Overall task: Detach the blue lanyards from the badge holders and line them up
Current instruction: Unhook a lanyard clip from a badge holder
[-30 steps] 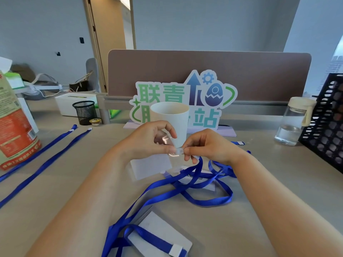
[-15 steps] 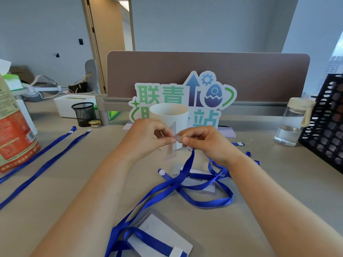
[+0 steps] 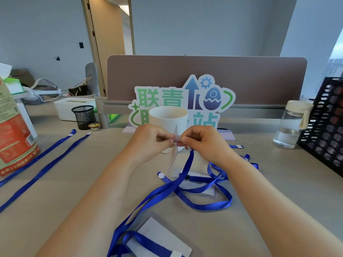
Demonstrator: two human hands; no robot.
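Note:
My left hand (image 3: 150, 140) pinches the top of a clear badge holder (image 3: 173, 154), which hangs edge-on above the desk. My right hand (image 3: 202, 140) grips the end tab of a blue lanyard (image 3: 187, 169) right at that holder's top; the strap drops from my fingers to the desk. Below it lies a tangle of blue lanyards (image 3: 209, 204) over a second badge holder (image 3: 196, 180). A third badge holder (image 3: 159, 238) with a strap across it lies at the near edge. Two detached lanyards (image 3: 48, 164) lie straight and side by side on the left.
A white paper cup (image 3: 168, 117) stands just behind my hands, in front of a standing sign (image 3: 185, 101). A water bottle (image 3: 291, 125) and black perforated rack (image 3: 326, 123) stand right. A red-and-beige bag (image 3: 13, 130), mesh pen cup (image 3: 83, 116) and white box (image 3: 72, 106) stand left.
Both hands rose from the desk with the holder and the lanyard end. The holder turned from flat-facing to edge-on. The strap lifted off the tangle.

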